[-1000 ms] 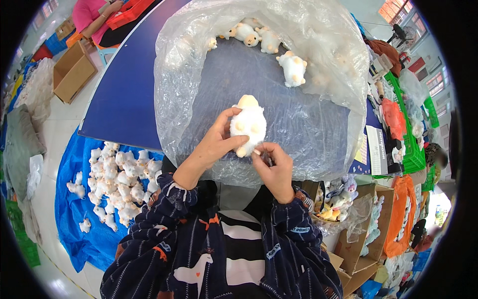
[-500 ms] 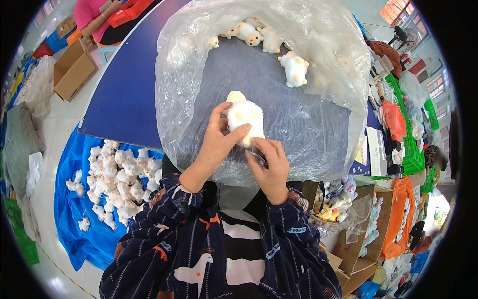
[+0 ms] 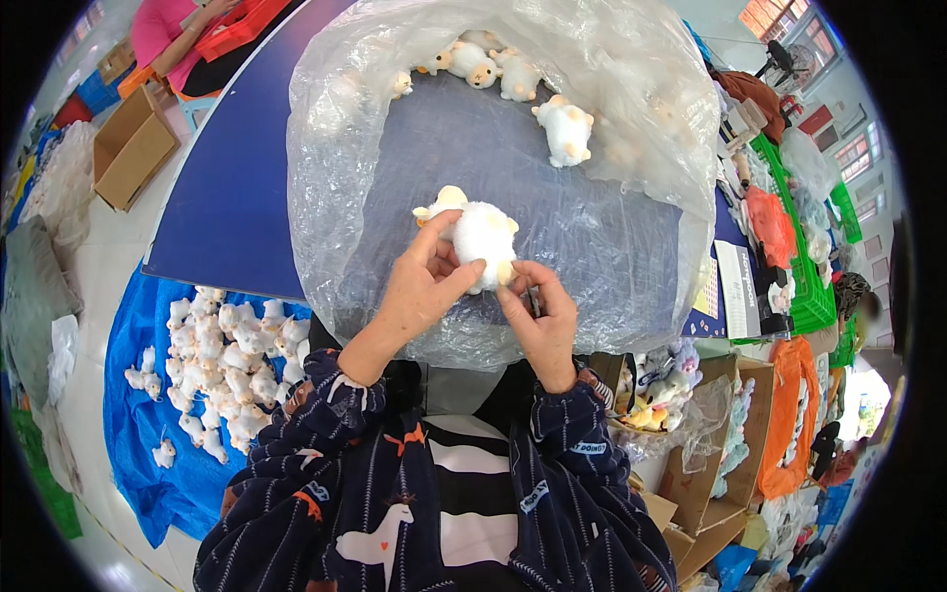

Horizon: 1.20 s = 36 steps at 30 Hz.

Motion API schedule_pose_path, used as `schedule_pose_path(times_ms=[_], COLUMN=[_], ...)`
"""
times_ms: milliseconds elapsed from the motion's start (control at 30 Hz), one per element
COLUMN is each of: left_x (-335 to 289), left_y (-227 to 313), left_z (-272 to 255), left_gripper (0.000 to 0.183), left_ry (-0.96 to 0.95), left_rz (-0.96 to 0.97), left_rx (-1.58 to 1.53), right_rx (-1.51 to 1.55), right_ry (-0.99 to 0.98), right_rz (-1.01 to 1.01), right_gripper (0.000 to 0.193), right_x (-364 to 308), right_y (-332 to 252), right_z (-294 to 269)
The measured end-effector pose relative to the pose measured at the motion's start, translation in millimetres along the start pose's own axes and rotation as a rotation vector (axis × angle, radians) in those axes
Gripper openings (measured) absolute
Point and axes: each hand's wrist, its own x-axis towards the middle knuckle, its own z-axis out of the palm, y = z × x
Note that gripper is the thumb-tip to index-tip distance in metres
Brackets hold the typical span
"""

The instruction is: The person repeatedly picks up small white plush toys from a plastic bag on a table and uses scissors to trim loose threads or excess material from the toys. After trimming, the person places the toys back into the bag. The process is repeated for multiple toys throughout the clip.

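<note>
A small white plush animal (image 3: 485, 237) with cream patches and a yellowish head is between my hands, above the clear plastic sheet. My left hand (image 3: 419, 286) grips it from the left, fingers behind the body and thumb across its lower side. My right hand (image 3: 541, 321) pinches a cream nub at the toy's lower right with thumb and forefinger. Whether something thin is also in those right fingers I cannot make out. Similar plush animals lie farther off on the plastic: one alone (image 3: 566, 131) at the right, and several (image 3: 473, 65) at the far edge.
The large plastic bag (image 3: 651, 89) has raised, crumpled sides on the blue table (image 3: 222, 207). Left of me, many white plush toys (image 3: 222, 365) lie on a blue sheet (image 3: 138, 474). Cardboard boxes (image 3: 705, 493) with plush toys stand at right. A person (image 3: 168, 39) sits far left.
The toy has turned in my hands, so its head now points to the upper left and shows more. My right fingers have closed in on its lower right nub. The view has shifted slightly.
</note>
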Motion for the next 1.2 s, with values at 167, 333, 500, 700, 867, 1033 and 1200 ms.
schedule_pose_path(times_ms=[167, 333, 500, 700, 867, 1033, 1200], left_x=[-1, -4, -4, -2, -3, -4, -6], left_y=[0, 2, -1, 5, 11, 10, 16], left_z=[-2, -2, -2, -8, -9, -9, -3], left_gripper=[0.061, 0.060, 0.058, 0.057, 0.058, 0.057, 0.046], left_ry=[-0.041, -0.177, -0.152, -0.192, -0.198, -0.205, -0.138], left_rz=[-0.008, 0.133, 0.116, 0.037, 0.034, 0.054, 0.041], left_rx=[0.063, 0.170, 0.114, -0.066, -0.061, -0.096, -0.026], right_rx=[-0.284, -0.200, 0.112, 0.368, 0.321, 0.195, 0.049], right_ry=[-0.062, -0.146, -0.233, -0.287, -0.289, -0.269, -0.223], right_rz=[-0.268, -0.066, 0.255, 0.328, 0.309, 0.256, 0.196], right_gripper=[0.022, 0.018, 0.016, 0.020, 0.021, 0.020, 0.016], right_x=[11, 15, 20, 25, 26, 24, 22], right_y=[-4, -5, -1, -13, -23, -35, -38], right_z=[-8, -10, -11, -15, -17, -17, -12])
